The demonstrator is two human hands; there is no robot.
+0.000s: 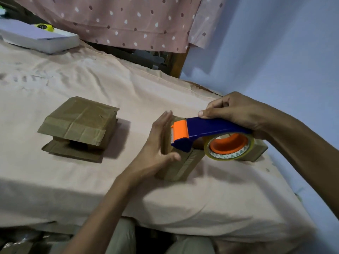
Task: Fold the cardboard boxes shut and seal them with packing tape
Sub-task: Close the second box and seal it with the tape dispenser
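Cardboard box mid-sealing: right hand grips dispenser on top; left hand flat, fingers straight, steadying side. Second box apparently untaped, flaps loose.

wall: pale blue | curtain: pink, spotted | bedsheet: beige

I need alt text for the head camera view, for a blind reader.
A right hand grips a blue-and-orange tape dispenser over a small brown cardboard box, which the flat left hand steadies; another brown cardboard box lies left.
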